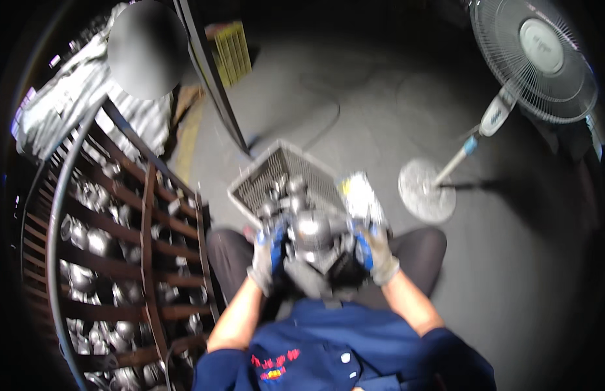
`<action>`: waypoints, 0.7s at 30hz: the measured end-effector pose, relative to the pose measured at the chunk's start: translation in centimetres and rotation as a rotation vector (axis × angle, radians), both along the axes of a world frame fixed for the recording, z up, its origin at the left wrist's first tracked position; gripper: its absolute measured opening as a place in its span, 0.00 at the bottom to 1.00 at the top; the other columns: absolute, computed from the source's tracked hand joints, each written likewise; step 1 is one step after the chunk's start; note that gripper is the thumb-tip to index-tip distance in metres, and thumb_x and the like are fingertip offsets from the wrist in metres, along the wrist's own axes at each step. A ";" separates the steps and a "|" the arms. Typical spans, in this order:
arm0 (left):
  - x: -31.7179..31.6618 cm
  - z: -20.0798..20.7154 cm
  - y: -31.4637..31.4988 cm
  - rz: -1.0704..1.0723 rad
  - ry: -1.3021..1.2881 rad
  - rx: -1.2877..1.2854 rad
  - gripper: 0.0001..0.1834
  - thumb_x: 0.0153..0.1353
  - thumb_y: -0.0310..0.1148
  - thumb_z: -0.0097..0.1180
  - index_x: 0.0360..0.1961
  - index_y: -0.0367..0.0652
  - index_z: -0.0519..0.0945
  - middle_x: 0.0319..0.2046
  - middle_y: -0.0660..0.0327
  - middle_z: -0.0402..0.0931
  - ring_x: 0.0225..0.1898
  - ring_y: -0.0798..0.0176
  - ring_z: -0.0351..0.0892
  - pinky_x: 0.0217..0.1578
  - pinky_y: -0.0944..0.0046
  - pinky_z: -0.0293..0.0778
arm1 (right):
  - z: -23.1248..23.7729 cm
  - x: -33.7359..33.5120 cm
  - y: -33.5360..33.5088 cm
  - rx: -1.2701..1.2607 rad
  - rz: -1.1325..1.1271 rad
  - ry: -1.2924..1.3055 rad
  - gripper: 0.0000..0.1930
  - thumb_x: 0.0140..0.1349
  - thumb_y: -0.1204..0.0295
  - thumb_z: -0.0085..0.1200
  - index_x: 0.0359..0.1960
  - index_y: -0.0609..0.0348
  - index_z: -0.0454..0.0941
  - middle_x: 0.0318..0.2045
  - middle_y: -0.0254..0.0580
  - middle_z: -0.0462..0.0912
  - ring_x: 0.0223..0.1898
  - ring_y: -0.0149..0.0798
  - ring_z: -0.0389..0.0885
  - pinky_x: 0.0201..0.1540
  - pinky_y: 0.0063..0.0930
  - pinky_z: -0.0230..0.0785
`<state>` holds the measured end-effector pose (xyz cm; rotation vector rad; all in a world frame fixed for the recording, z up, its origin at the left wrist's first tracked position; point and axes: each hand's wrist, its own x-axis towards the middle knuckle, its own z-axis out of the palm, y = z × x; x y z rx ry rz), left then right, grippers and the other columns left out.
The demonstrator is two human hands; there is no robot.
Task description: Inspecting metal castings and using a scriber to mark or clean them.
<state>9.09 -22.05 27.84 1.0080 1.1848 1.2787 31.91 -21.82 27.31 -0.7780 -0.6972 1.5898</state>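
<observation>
A shiny, rounded metal fitting [312, 231] sits in front of my body, between my knees. My left hand [268, 251], in a white and blue work glove, closes on its left side. On the other side, my right hand [374, 251], gloved the same way, has its fingers curled in at the fitting's right end. Blur hides the exact fingertip contact. Under the fitting lies a dark grey cloth or padding [309, 277]. Just beyond my hands, a grey plastic crate [315, 166] holds several similar metal fittings [289, 189].
To my left stands a brown slatted metal cage [146, 260] full of shiny fittings. A white packet [364, 199] lies beside the crate. On the right is a standing fan [540, 45] with a round base [426, 192]. A yellow crate [232, 55] stands farther back, near a dark post [214, 85].
</observation>
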 end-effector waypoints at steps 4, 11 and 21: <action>-0.2 0.1 -0.2 -0.093 -0.144 -0.129 0.14 0.64 0.48 0.48 0.34 0.49 0.74 0.13 0.71 0.63 0.13 0.76 0.63 0.13 0.74 0.58 | 1.1 -0.1 -0.3 -0.009 0.005 -0.071 0.16 0.56 0.73 0.58 0.45 0.66 0.72 0.29 0.38 0.78 0.23 0.28 0.77 0.23 0.19 0.71; 0.2 2.1 0.1 -0.016 -0.228 -0.346 0.17 0.65 0.49 0.48 0.39 0.46 0.75 0.13 0.69 0.65 0.11 0.75 0.62 0.11 0.73 0.58 | 4.1 -0.7 -0.8 0.018 0.083 -0.199 0.16 0.57 0.79 0.52 0.49 0.67 0.71 0.36 0.40 0.79 0.29 0.29 0.78 0.28 0.18 0.72; -0.2 -0.1 0.6 -0.067 -0.196 -0.170 0.20 0.67 0.44 0.44 0.49 0.40 0.76 0.36 0.65 0.77 0.35 0.74 0.74 0.34 0.73 0.71 | 2.7 -1.4 -0.7 -0.002 0.050 -0.242 0.15 0.57 0.80 0.52 0.47 0.67 0.72 0.29 0.37 0.78 0.23 0.25 0.76 0.22 0.14 0.67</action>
